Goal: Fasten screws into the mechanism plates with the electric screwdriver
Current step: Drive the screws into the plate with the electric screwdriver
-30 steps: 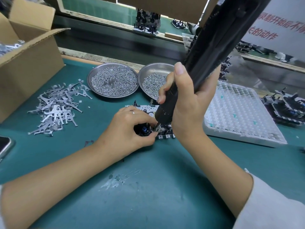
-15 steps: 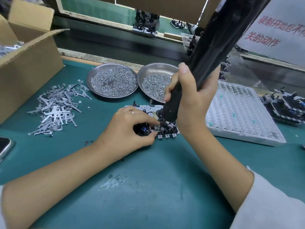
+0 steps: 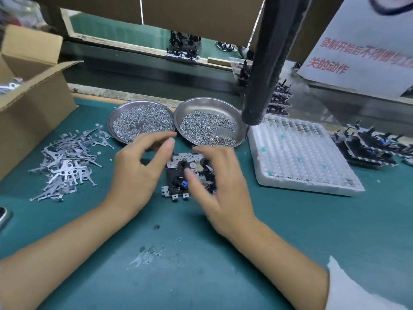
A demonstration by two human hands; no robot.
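Head view.
- Mechanism plate (image 3: 178, 173): flat on green mat (image 3: 290, 231), just below the two steel dishes.
- Left hand (image 3: 138, 168): above plate's left edge, fingers spread and loosely bent, holding nothing.
- Right hand (image 3: 221, 186): over plate's right half, blurred; fingers extended onto it, grasp cannot be told.
- Electric screwdriver (image 3: 266, 70): hanging free above, tip near right screw dish (image 3: 211, 121).
- Left screw dish (image 3: 140, 121): full of screws.
- Metal levers (image 3: 64, 164): loose pile, far left.
- White foam tray (image 3: 301, 162): right of dishes.
- Cardboard box (image 3: 29, 104): left edge.

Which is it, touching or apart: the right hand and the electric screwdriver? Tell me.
Apart. The head view shows the electric screwdriver hanging free above the right-hand screw dish, while the right hand is down over the mechanism plate.
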